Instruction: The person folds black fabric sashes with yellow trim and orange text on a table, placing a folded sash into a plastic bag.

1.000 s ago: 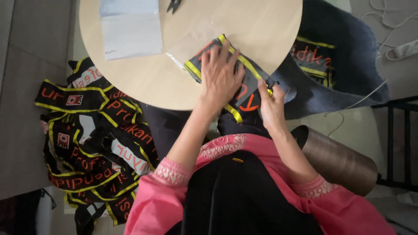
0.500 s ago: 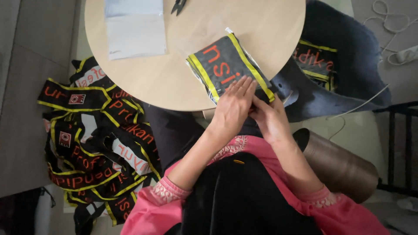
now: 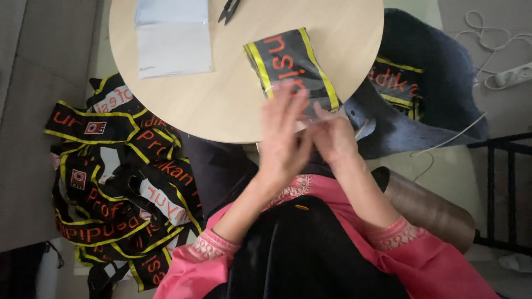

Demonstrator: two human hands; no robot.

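Left of the round table (image 3: 221, 105), a heap of black sashes (image 3: 116, 182) with yellow edges and orange lettering lies on the floor. On the table's far left part rests a pale folded sheet (image 3: 173, 39), with small black snips (image 3: 229, 10) just right of it. At the table's near edge, the left hand (image 3: 285, 138), fingers spread and blurred, meets the right hand (image 3: 332, 135), which pinches the clear wrapping of the folded sash (image 3: 291, 63). Right of the table lies a dark cloth (image 3: 438, 83).
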